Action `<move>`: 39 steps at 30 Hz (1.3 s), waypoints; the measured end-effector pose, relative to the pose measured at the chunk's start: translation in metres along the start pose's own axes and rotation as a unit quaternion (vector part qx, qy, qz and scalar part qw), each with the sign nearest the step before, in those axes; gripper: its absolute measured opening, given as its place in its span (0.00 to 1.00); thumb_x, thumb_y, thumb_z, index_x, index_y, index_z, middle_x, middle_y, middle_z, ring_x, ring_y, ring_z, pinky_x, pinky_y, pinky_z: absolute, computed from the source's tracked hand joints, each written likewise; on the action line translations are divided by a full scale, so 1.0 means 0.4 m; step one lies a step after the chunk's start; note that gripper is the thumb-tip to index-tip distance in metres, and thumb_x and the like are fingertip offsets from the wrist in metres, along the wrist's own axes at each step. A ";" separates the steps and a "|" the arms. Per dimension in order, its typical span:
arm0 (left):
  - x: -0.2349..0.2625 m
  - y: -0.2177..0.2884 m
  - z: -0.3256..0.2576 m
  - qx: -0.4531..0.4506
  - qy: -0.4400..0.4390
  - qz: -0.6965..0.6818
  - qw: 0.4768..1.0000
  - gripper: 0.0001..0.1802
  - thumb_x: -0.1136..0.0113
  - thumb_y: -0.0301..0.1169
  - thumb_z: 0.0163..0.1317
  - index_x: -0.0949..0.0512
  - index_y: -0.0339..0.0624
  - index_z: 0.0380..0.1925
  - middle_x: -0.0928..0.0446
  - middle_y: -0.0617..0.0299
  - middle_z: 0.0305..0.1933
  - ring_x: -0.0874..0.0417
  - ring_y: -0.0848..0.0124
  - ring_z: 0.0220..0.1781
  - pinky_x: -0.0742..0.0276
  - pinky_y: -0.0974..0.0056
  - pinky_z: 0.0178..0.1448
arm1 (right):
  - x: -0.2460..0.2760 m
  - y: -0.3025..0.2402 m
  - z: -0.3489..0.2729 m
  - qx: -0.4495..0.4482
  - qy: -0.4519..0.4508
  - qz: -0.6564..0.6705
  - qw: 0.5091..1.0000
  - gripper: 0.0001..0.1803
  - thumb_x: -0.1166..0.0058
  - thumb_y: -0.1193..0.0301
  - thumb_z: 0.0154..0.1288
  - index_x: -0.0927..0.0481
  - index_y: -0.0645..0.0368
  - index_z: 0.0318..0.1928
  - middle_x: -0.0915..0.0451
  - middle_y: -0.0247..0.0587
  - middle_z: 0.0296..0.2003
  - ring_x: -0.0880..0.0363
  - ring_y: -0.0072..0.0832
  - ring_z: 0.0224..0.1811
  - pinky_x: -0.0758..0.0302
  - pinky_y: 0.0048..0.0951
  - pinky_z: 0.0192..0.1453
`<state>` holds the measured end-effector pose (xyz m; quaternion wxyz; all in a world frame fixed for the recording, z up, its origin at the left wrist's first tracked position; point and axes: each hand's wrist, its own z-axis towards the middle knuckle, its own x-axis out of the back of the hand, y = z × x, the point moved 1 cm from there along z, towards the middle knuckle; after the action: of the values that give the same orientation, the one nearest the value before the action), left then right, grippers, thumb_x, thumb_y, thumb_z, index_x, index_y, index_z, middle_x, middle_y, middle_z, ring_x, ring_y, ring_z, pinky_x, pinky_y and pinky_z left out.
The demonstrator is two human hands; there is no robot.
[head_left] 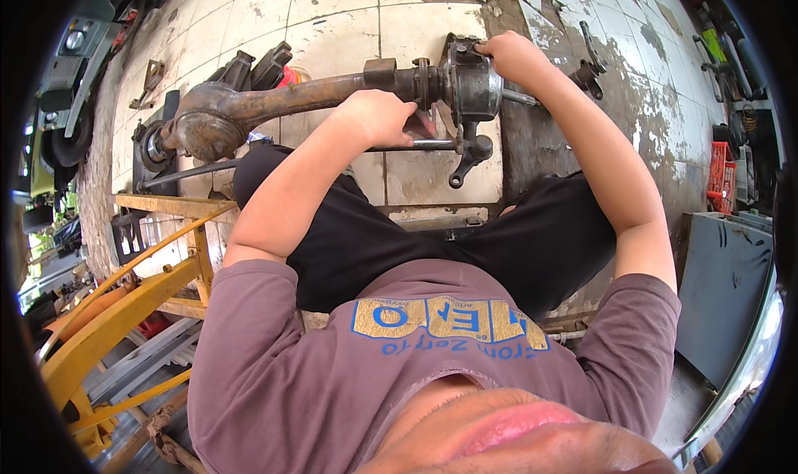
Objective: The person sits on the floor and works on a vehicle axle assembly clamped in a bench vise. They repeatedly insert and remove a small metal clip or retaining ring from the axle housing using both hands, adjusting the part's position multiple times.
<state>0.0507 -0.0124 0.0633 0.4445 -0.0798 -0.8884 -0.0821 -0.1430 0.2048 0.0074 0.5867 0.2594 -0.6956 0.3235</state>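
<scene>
Two bare hands are working on a rusty axle assy lying across the white tiled floor, just beyond the person's black-trousered knees. Left hand is gripping the axle tube near the flange, fingers curled together over it, w/ a thin steel rod just below. Right hand is resting on top of the round hub at the axle's end, fingers closed on its rim. Yellow metal frame is standing at the left, red crate far right.
</scene>
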 end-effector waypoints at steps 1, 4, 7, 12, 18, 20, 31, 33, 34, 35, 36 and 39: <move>-0.003 -0.001 0.001 -0.007 0.003 0.003 1.000 0.32 0.31 0.54 0.64 0.18 0.44 0.60 0.11 0.51 0.50 0.10 0.52 0.55 0.13 0.48 0.58 | -0.005 -0.003 -0.004 0.001 0.001 0.001 1.000 0.26 0.46 0.77 0.64 0.11 0.42 0.60 0.11 0.49 0.45 0.12 0.49 0.50 0.15 0.46 0.56; -0.010 0.002 0.002 -0.019 0.006 0.005 1.000 0.32 0.31 0.54 0.64 0.18 0.44 0.59 0.11 0.51 0.49 0.10 0.52 0.54 0.13 0.48 0.58 | -0.013 -0.009 -0.018 -0.009 -0.002 0.006 1.000 0.26 0.47 0.77 0.65 0.11 0.41 0.60 0.10 0.49 0.45 0.12 0.49 0.50 0.15 0.47 0.56; -0.003 0.003 0.002 -0.015 0.001 0.002 1.000 0.31 0.31 0.54 0.64 0.18 0.44 0.59 0.11 0.51 0.49 0.10 0.52 0.54 0.13 0.48 0.58 | 0.006 -0.023 -0.003 -0.018 -0.017 0.000 1.000 0.26 0.47 0.77 0.66 0.11 0.40 0.60 0.10 0.49 0.45 0.11 0.48 0.50 0.15 0.47 0.55; 0.008 0.009 0.000 -0.003 -0.005 0.001 1.000 0.31 0.31 0.54 0.64 0.18 0.44 0.58 0.11 0.51 0.49 0.10 0.52 0.54 0.13 0.48 0.58 | 0.015 -0.027 0.001 -0.008 -0.004 -0.012 1.000 0.25 0.46 0.77 0.65 0.10 0.41 0.58 0.11 0.48 0.45 0.11 0.47 0.51 0.14 0.47 0.55; 0.004 0.003 -0.004 -0.001 0.006 0.002 1.000 0.31 0.31 0.54 0.65 0.17 0.44 0.58 0.11 0.51 0.49 0.10 0.52 0.55 0.14 0.48 0.59 | 0.019 -0.017 0.001 0.002 -0.001 -0.006 1.000 0.25 0.46 0.78 0.64 0.10 0.42 0.58 0.10 0.46 0.46 0.11 0.46 0.52 0.14 0.46 0.56; -0.003 0.001 -0.006 -0.013 0.007 0.004 1.000 0.31 0.31 0.54 0.65 0.18 0.44 0.58 0.11 0.51 0.49 0.10 0.52 0.55 0.14 0.48 0.59 | 0.015 -0.038 -0.013 0.008 -0.025 -0.029 0.999 0.26 0.46 0.78 0.64 0.11 0.42 0.60 0.10 0.46 0.47 0.11 0.45 0.52 0.15 0.46 0.57; 0.000 0.000 0.005 -0.018 -0.016 0.006 1.000 0.36 0.33 0.54 0.66 0.23 0.48 0.69 0.11 0.46 0.49 0.11 0.49 0.54 0.15 0.47 0.60 | 0.011 -0.032 -0.007 -0.010 0.019 0.002 1.000 0.23 0.43 0.77 0.63 0.09 0.44 0.56 0.10 0.45 0.46 0.11 0.46 0.52 0.15 0.45 0.57; -0.017 -0.006 0.006 -0.027 -0.005 0.010 1.000 0.35 0.33 0.54 0.66 0.23 0.48 0.68 0.11 0.46 0.49 0.11 0.49 0.54 0.15 0.47 0.60 | 0.017 -0.050 -0.018 -0.005 0.002 -0.018 1.000 0.22 0.43 0.77 0.63 0.09 0.44 0.56 0.10 0.45 0.46 0.12 0.45 0.52 0.15 0.45 0.57; -0.015 -0.006 0.008 -0.025 -0.007 0.009 1.000 0.36 0.33 0.54 0.66 0.23 0.47 0.68 0.11 0.46 0.49 0.11 0.49 0.54 0.15 0.47 0.60 | 0.021 -0.057 -0.021 -0.002 -0.007 -0.029 1.000 0.22 0.43 0.77 0.63 0.09 0.45 0.55 0.10 0.45 0.46 0.12 0.45 0.52 0.15 0.45 0.57; -0.008 -0.005 0.010 -0.023 -0.008 0.009 1.000 0.36 0.33 0.54 0.66 0.23 0.47 0.68 0.11 0.46 0.49 0.10 0.49 0.54 0.14 0.47 0.59 | 0.018 -0.046 -0.014 0.002 0.001 -0.026 1.000 0.22 0.43 0.77 0.63 0.09 0.45 0.55 0.10 0.45 0.46 0.12 0.45 0.52 0.15 0.45 0.57; -0.005 -0.003 0.007 -0.023 -0.011 0.009 1.000 0.36 0.33 0.54 0.65 0.23 0.47 0.68 0.11 0.46 0.49 0.10 0.49 0.54 0.14 0.47 0.59 | 0.021 -0.039 -0.008 0.004 0.009 -0.021 1.000 0.22 0.43 0.77 0.63 0.09 0.45 0.56 0.10 0.45 0.46 0.12 0.45 0.52 0.15 0.45 0.57; -0.021 -0.008 0.009 -0.030 -0.002 0.013 0.999 0.36 0.33 0.54 0.65 0.23 0.47 0.68 0.11 0.46 0.48 0.10 0.49 0.54 0.14 0.46 0.59 | 0.024 -0.052 -0.020 0.012 -0.009 -0.036 0.999 0.23 0.43 0.77 0.63 0.09 0.44 0.56 0.10 0.45 0.46 0.11 0.45 0.51 0.15 0.45 0.57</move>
<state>0.0523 -0.0153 0.0542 0.4409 -0.1046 -0.8855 -0.1029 -0.1241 0.1973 0.0208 0.5883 0.2942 -0.6871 0.3086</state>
